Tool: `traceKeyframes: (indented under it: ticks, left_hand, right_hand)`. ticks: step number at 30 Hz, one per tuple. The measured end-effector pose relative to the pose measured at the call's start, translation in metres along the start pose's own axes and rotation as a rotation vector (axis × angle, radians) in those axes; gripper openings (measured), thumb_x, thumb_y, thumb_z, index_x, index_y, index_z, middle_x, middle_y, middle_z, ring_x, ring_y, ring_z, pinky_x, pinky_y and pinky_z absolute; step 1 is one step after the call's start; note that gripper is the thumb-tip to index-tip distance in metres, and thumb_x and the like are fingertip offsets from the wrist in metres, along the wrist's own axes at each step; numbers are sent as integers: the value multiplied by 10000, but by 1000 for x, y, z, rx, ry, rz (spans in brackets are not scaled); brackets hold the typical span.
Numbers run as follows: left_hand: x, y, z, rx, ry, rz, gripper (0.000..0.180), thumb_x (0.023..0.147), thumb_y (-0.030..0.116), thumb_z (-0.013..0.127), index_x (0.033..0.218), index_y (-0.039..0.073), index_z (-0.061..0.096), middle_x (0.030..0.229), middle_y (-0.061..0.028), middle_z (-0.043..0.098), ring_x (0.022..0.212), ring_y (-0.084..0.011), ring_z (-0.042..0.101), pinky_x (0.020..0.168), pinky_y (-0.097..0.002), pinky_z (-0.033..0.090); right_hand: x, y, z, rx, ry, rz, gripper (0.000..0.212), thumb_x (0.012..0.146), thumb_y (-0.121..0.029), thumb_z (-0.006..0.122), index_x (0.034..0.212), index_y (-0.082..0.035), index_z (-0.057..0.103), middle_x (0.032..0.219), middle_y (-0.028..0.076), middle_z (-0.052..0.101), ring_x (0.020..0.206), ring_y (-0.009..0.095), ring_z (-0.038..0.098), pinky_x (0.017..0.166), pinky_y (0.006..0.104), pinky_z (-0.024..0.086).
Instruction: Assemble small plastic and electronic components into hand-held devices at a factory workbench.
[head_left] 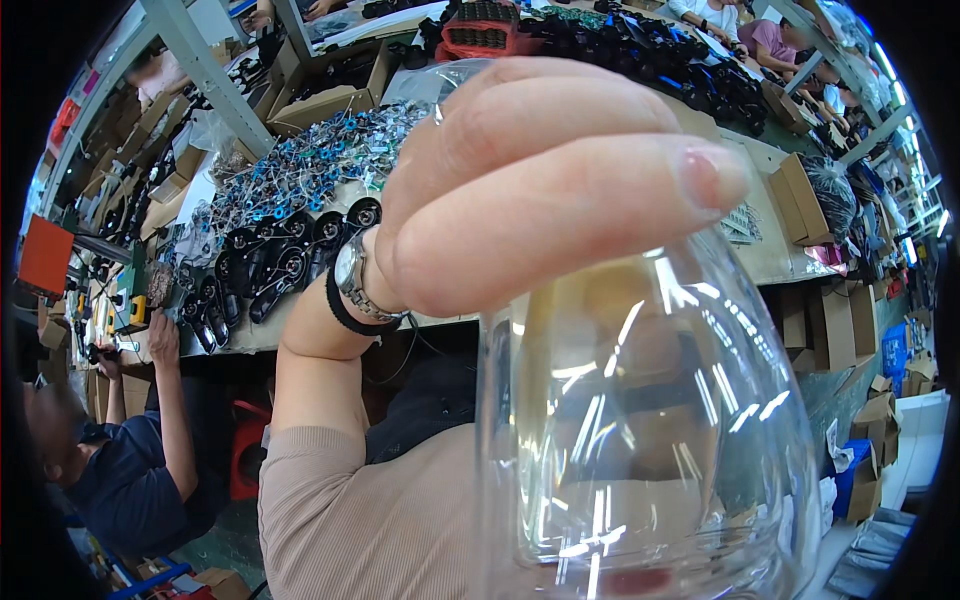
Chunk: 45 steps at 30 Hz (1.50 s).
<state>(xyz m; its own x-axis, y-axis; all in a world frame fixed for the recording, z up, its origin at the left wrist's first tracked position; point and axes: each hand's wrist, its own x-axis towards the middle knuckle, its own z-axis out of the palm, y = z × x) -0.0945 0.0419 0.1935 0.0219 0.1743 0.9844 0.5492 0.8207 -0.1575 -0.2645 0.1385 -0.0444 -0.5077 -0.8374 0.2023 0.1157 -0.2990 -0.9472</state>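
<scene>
My left hand [560, 190] is raised very close to the camera, its fingers curled around a clear, see-through cup [650, 420]. The cup fills the lower right, with thick, shiny walls that look doubled and a faint yellowish tint near its upper part. A curved clear piece [455, 75] shows beyond the fingers; whether it belongs to the cup I cannot tell. The wrist wears a metal watch [350, 270] and a black band. My right hand does not show.
Behind my wrist, the workbench [775, 235] bears black curved housings [290, 265], a heap of blue-tipped wired parts [300, 170] and dark parts. A co-worker [130, 470] works at the left. Cardboard boxes [835, 325] stand at the right; a metal post [205, 75] rises at the upper left.
</scene>
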Motion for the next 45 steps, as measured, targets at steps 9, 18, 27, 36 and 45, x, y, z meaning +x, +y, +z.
traceKeyframes:
  ticks: [9,18,27,36,45]
  left_hand:
    - [-13,16,-1,-9,-109,-117,505,786,80,823,1216,-49,594,1109,-167,694,942,-266,684,748,-349,581]
    - [-74,69,-47,-53,-172,-742,751,756,113,871,1369,-45,466,1242,-198,642,1069,-303,659,898,-397,548]
    - [-143,100,-71,75,-421,-1053,856,668,175,924,1385,32,480,1278,-173,626,1161,-305,628,977,-397,501]
    - [-155,108,-76,-155,-502,-1165,864,648,163,923,1381,47,481,1223,-128,641,1128,-285,646,955,-382,511]
    - [-165,123,-75,-190,-327,-1320,854,630,172,952,1347,33,510,1267,-120,632,1161,-260,633,973,-384,509]
  right_hand:
    - [-1,-4,-1,-34,-11,-25,335,1049,-251,572,1323,-61,545,1147,110,684,822,72,612,680,226,550]
    - [8,-77,15,49,-100,1,437,955,-162,691,1341,-30,533,1213,116,662,1042,126,624,843,271,547]
    - [21,-223,79,-621,-863,-744,670,822,-327,821,1364,-42,548,1260,135,639,1115,268,629,957,388,504]
    - [6,-220,117,-891,-1177,-753,540,807,-262,775,1291,-110,589,1125,103,630,1031,300,630,858,394,524]
    - [-13,-217,131,-1215,-1104,-648,510,817,-328,759,1238,-95,589,1036,106,601,861,275,658,694,382,519]
